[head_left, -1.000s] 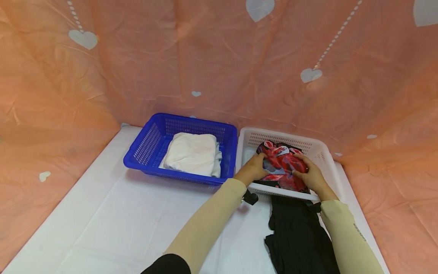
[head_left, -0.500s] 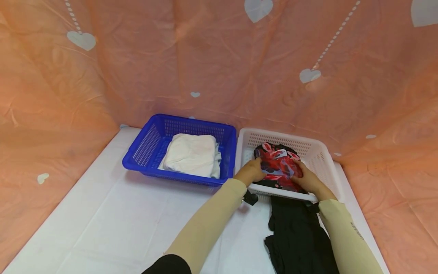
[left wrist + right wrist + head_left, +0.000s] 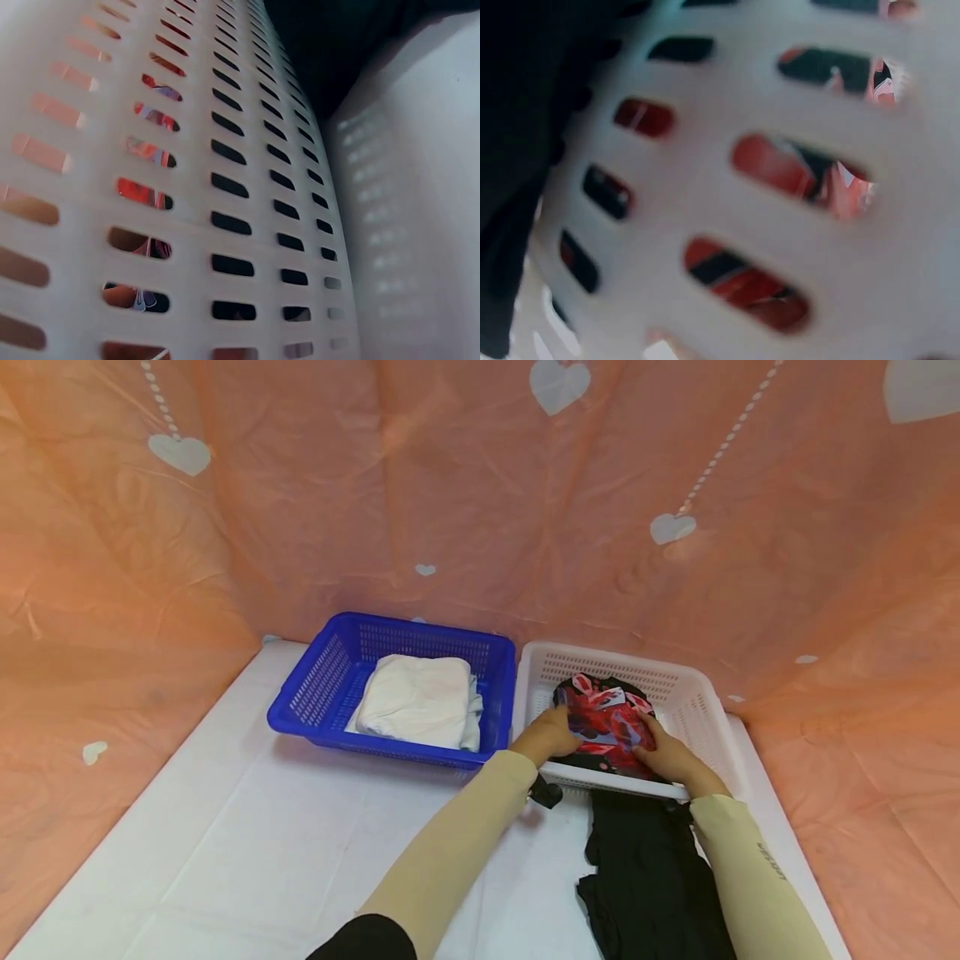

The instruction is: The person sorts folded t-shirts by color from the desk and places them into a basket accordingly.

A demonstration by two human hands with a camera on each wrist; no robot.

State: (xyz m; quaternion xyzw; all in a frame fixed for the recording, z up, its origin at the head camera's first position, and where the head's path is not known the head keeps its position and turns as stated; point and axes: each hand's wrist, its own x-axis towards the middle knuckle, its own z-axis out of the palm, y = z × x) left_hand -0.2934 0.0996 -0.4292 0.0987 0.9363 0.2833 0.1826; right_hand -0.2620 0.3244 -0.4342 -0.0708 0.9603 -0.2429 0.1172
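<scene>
A folded garment [image 3: 609,727] with a red, black and pale print lies inside the white basket [image 3: 690,689] in the head view. At its left edge my left hand [image 3: 551,735] holds it, thumb on the near part. My right hand [image 3: 669,756] grips the opposite edge, with thumb and fingers spread over the print. The lower fingers of both hands are partly hidden. Through the slots of the basket wall [image 3: 195,180], the left wrist view shows bits of red and dark cloth. Similar patches of the garment [image 3: 776,165] appear through slots in the right wrist view.
Left of the white basket stands a blue basket [image 3: 341,672] holding folded white cloth [image 3: 416,700]. Black clothing [image 3: 648,868] lies on the white table [image 3: 247,835] in front of the white basket. An orange curtain [image 3: 315,502] with heart shapes hangs behind and at the sides.
The printed garment has settled lower and slightly left in the white basket, and my right hand has moved left with it. My left hand has shifted only a little.
</scene>
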